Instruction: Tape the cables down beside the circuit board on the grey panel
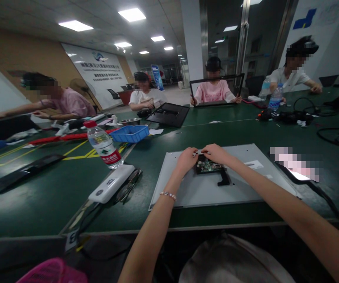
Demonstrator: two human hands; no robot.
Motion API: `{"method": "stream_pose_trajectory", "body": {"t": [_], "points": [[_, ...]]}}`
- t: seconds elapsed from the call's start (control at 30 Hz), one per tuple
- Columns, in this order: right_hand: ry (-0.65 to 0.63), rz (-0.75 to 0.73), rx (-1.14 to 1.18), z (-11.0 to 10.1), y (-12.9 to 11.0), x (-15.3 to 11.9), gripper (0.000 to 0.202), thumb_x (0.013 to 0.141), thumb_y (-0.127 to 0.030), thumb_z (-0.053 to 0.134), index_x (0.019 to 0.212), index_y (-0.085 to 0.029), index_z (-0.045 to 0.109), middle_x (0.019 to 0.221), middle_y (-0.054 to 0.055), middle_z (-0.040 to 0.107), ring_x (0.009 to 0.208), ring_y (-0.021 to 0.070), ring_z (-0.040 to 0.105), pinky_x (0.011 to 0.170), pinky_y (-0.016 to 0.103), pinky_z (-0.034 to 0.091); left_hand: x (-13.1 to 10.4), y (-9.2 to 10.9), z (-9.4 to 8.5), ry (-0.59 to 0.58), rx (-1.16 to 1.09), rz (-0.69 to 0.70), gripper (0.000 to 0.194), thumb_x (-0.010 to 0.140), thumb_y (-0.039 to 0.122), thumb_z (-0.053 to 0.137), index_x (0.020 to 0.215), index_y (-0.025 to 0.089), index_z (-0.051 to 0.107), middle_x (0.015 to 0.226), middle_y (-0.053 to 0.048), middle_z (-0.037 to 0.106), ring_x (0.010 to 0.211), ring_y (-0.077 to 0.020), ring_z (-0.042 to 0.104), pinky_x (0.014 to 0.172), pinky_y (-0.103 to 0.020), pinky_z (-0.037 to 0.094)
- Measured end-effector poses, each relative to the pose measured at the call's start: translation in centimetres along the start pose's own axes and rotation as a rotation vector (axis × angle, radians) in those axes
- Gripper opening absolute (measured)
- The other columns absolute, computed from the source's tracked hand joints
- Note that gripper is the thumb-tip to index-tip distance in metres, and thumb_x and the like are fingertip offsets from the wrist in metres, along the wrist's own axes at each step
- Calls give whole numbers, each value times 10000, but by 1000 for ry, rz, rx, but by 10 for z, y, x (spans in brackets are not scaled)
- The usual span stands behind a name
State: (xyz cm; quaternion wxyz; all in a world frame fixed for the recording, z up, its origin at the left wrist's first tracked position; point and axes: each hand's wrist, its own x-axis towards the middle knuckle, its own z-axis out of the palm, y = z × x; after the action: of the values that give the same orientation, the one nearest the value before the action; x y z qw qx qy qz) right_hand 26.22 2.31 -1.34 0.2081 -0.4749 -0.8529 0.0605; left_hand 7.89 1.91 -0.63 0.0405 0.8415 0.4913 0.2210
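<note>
A flat grey display panel (184, 192) lies face down on the green table before me. Near its middle sits a green circuit board (209, 166) in a black frame, with a black bracket arm (224, 179) at its lower right. At the board's far left corner is my left hand (188, 159), its fingers curled in and closed. My right hand (216, 153) comes over the far edge of the board, fingers bent and pressed together close to the left ones. Whatever small part lies between the fingertips is too hidden to name.
Left of the panel are a white power bank (112, 182), glasses (129, 186), a water bottle (104, 145), a blue tray (131, 134) and a black strip (24, 173). A phone (295, 163) lies right. Several people sit around the table; one holds a black frame (216, 104).
</note>
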Motion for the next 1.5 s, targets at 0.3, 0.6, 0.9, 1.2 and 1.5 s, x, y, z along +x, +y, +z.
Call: {"method": "stream_pose_trajectory", "body": {"t": [0.3, 0.6, 0.9, 1.2, 1.5], "points": [[57, -25, 22, -28, -3, -28, 277, 890, -212, 495, 1081, -183, 694, 1094, 69, 694, 1030, 218, 624, 927, 309, 443, 1, -13, -32, 99, -9, -47, 277, 837, 145, 476, 1040, 165, 664, 1029, -67, 683, 949, -182, 625, 898, -278, 476], [145, -18, 78, -43, 11, -70, 203, 879, -231, 526, 959, -190, 708, 979, 66, 709, 913, 218, 644, 850, 333, 471, -28, -40, -45, -66, 31, -86, 294, 814, 206, 549, 1080, 148, 660, 1027, -88, 635, 854, -175, 625, 857, -283, 484], [272, 138, 100, -42, 43, -78, 132, 846, -232, 564, 862, -184, 687, 878, 52, 704, 815, 194, 647, 764, 319, 482, -35, -47, -33, -34, 27, -170, 371, 787, 180, 582, 1156, 168, 603, 1076, -88, 559, 983, -201, 582, 938, -314, 453], [247, 213, 30, -48, 35, -80, 132, 854, -237, 557, 860, -176, 674, 872, 54, 708, 820, 208, 647, 760, 326, 467, -32, -55, -29, -96, 1, -183, 392, 761, 175, 605, 1151, 140, 604, 1074, -96, 588, 886, -181, 609, 873, -278, 461], [270, 235, 41, -51, 25, -79, 174, 862, -288, 553, 992, -197, 624, 841, 37, 692, 779, 202, 634, 705, 296, 443, -32, -55, -36, -75, -14, -219, 405, 727, 125, 584, 1130, 144, 611, 1042, -104, 650, 867, -202, 620, 837, -293, 462]]}}
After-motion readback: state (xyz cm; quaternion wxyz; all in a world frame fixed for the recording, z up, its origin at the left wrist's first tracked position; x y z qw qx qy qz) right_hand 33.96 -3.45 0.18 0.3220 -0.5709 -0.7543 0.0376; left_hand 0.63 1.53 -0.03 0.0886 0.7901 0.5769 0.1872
